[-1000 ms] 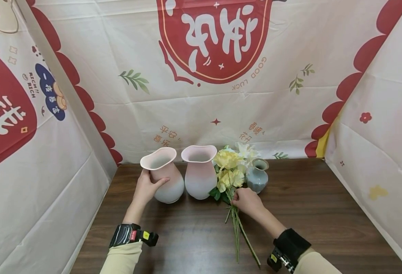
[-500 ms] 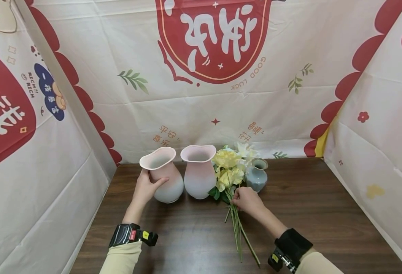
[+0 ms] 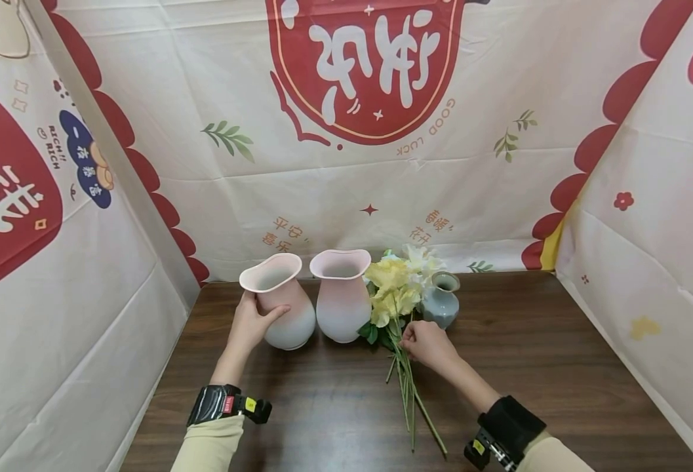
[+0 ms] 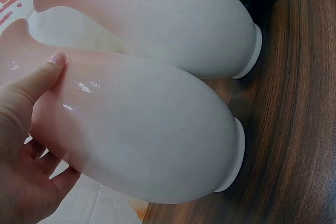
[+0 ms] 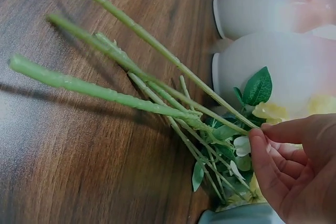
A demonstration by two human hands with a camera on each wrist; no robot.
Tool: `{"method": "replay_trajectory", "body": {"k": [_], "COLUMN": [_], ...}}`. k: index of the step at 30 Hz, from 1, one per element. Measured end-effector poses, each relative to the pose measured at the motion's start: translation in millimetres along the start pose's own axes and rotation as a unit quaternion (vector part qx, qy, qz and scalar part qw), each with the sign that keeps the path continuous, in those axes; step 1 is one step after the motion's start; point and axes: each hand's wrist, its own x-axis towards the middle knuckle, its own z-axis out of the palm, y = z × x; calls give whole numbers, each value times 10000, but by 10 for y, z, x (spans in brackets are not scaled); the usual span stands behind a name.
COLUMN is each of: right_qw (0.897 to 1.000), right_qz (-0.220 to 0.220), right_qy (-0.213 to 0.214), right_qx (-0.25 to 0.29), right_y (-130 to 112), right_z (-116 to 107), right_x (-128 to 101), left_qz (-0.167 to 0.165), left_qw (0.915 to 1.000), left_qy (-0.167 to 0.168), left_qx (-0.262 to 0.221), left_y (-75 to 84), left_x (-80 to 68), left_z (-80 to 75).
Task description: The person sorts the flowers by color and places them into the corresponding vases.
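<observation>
A person at a dark wooden table holds a pink-and-white vase with the left hand, its thumb on the near side of the neck and its fingers curled around the other; a matching second vase stands upright just beside it. The right hand pinches green stems between thumb and forefinger — a narrow, closed grip just below the yellow flowers; other stems cross loosely beneath, their ends pointing toward the person. The blooms, with white flowers behind the yellow, lie between the second vase and a small blue-grey vase; green leaves show beside the second vase. Printed cloth — red, white and green — hangs behind the table; black bands circle both wrists.
</observation>
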Motion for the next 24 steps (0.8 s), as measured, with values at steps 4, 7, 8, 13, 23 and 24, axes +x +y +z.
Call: {"method": "replay_trajectory", "body": {"k": [4,7,8,13,23,24], "right_qw": [9999,9995,9993,9980,9917,9913], "right_qz": [-42,-99,-118,-292,-594,-599], "right_qy": [33,60,65,106,608,618], "right_qx": [161,306,349,554,969,997], "right_y": [4,-1,-4,-23,-121,-129], "right_z": [-16,-32,-38,-66,-162,-170], "right_x": [-8,-19,-23,-31,-28,-25], "left_qz": [14,32,31,-3,-3,-1], "left_qw": [10000,10000,10000,10000,10000,10000], "left_qy": [20,35,36,30,21,17], "left_qx": [37,47,44,37,40,37], "left_y": [-2,-5,-5,-8,-9,-11], "left_x": [0,0,-1,2,10,11], "left_z": [0,2,2,5,9,10]}}
